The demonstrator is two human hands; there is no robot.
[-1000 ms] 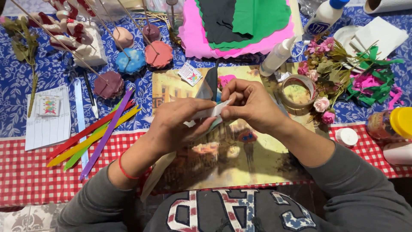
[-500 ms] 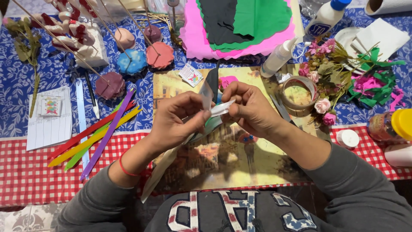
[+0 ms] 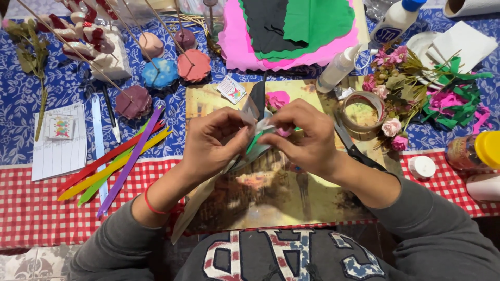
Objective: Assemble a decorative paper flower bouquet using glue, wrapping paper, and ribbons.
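Note:
My left hand (image 3: 216,141) and my right hand (image 3: 304,136) meet over a picture board (image 3: 271,192) lying on the table. Between their fingertips they pinch a small folded craft piece (image 3: 259,132) of clear film with green and pink paper inside. A dark strip rises from it toward the back. Most of the piece is hidden by my fingers. A pink paper flower (image 3: 277,98) lies just behind my hands.
Coloured paper strips (image 3: 117,158) lie left, beside a lined note sheet (image 3: 58,143). Painted discs on sticks (image 3: 161,70) and stacked crepe paper (image 3: 297,28) are behind. Right: glue bottles (image 3: 339,66), tape roll (image 3: 362,110), scissors (image 3: 354,148), small flowers (image 3: 393,91), green and pink scraps (image 3: 453,99), jars (image 3: 474,151).
My hands have drawn closer together and dropped slightly. The white strip held out between them earlier is now folded in under my fingers, with green showing.

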